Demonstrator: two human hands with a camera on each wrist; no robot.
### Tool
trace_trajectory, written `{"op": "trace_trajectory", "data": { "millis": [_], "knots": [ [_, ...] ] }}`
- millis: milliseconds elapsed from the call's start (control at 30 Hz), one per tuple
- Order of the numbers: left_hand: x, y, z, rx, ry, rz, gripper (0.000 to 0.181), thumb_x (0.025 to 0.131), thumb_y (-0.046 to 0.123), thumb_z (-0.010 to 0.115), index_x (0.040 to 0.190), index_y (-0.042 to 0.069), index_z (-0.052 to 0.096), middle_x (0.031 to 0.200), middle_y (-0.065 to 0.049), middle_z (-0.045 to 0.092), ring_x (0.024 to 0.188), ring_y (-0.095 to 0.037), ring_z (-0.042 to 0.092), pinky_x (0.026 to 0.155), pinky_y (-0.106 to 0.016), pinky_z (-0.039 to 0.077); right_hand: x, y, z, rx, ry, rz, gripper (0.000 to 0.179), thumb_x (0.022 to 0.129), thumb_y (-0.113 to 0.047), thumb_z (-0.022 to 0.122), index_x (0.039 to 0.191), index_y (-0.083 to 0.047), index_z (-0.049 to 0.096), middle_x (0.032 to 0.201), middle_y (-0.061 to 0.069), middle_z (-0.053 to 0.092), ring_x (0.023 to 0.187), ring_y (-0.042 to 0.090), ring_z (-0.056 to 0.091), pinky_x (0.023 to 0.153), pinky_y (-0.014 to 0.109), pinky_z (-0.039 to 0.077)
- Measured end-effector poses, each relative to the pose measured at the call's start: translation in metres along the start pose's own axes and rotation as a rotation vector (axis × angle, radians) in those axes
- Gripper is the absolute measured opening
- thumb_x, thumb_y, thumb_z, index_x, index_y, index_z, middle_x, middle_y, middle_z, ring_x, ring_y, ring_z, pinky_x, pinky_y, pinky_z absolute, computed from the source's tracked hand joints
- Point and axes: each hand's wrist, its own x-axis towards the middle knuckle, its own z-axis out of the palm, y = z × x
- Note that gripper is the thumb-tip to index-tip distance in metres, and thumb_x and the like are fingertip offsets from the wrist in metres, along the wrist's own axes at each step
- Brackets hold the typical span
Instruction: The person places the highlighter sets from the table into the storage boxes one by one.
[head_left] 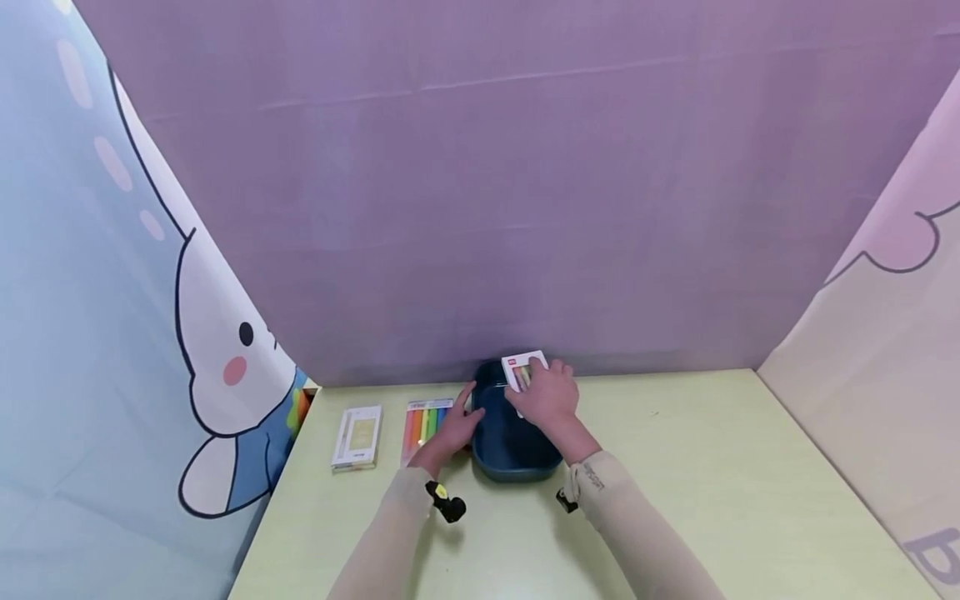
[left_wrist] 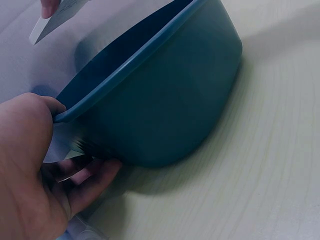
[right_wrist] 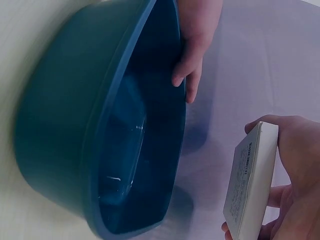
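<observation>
A deep teal basin [head_left: 513, 454] stands on the table near the back. At its left side my left hand [head_left: 456, 429] grips the rim; in the left wrist view the thumb [left_wrist: 55, 106] hooks over the edge and the other fingers lie against the outer wall. My right hand [head_left: 553, 396] holds a small white box [head_left: 517, 371] with coloured sticks pictured on its front, above the basin's far right part. Seen from the right wrist, the box [right_wrist: 252, 175] is tilted outside the rim, held between thumb and fingers, its printed back showing.
Just left of the left hand lies a flat pack of coloured pens [head_left: 422, 425]. Farther left is a white box with a yellow panel [head_left: 357, 437]. A purple cloth wall [head_left: 480, 208] rises behind the table [head_left: 675, 483], with patterned cloths at both sides.
</observation>
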Motion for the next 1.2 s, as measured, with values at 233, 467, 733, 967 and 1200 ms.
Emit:
{"op": "trace_trajectory", "data": {
  "millis": [233,467,733,967,1200],
  "knots": [
    [0.0,0.001,-0.001,0.011,0.022,0.005,0.058,0.101,0.028,0.051,0.154,0.034,0.026,0.151,-0.017,0.035,0.132,-0.039,0.038,0.103,-0.059,0.032,0.0,-0.01,0.004,-0.021,-0.026,-0.011,0.077,0.077,-0.063,0.065,0.133,-0.01,0.055,0.112,0.021,0.053,0.101,0.036,0.047,0.077,0.044,0.047],
    [-0.002,-0.001,0.001,0.028,0.026,0.01,0.058,0.102,0.031,0.05,0.154,0.03,0.025,0.152,-0.017,0.034,0.133,-0.041,0.036,0.104,-0.06,0.03,-0.006,-0.014,0.01,-0.023,-0.046,-0.008,0.075,0.077,-0.063,0.065,0.13,-0.011,0.057,0.108,0.02,0.053,0.096,0.033,0.047,0.071,0.042,0.048],
    [0.002,-0.003,0.003,0.045,0.029,0.032,0.052,0.105,0.035,0.041,0.154,0.03,0.027,0.152,-0.015,0.034,0.133,-0.041,0.036,0.105,-0.06,0.029,-0.006,-0.012,0.011,-0.013,-0.04,0.007,0.075,0.076,-0.063,0.066,0.13,-0.011,0.056,0.105,0.019,0.052,0.095,0.032,0.046,0.069,0.042,0.047],
    [0.004,-0.003,0.004,0.027,0.04,0.013,0.049,0.106,0.036,0.037,0.154,0.031,0.028,0.153,-0.013,0.033,0.135,-0.039,0.034,0.107,-0.058,0.027,-0.007,-0.012,0.011,-0.002,-0.041,0.002,0.076,0.076,-0.062,0.068,0.13,-0.011,0.057,0.106,0.021,0.052,0.095,0.033,0.047,0.069,0.043,0.048],
    [0.002,-0.003,0.002,0.053,0.041,0.002,0.049,0.106,0.037,0.036,0.153,0.032,0.028,0.153,-0.013,0.033,0.135,-0.039,0.034,0.107,-0.058,0.027,-0.01,-0.016,0.014,-0.005,-0.037,-0.003,0.078,0.076,-0.063,0.067,0.132,-0.01,0.056,0.112,0.022,0.053,0.098,0.034,0.047,0.07,0.044,0.049]
  ]
}}
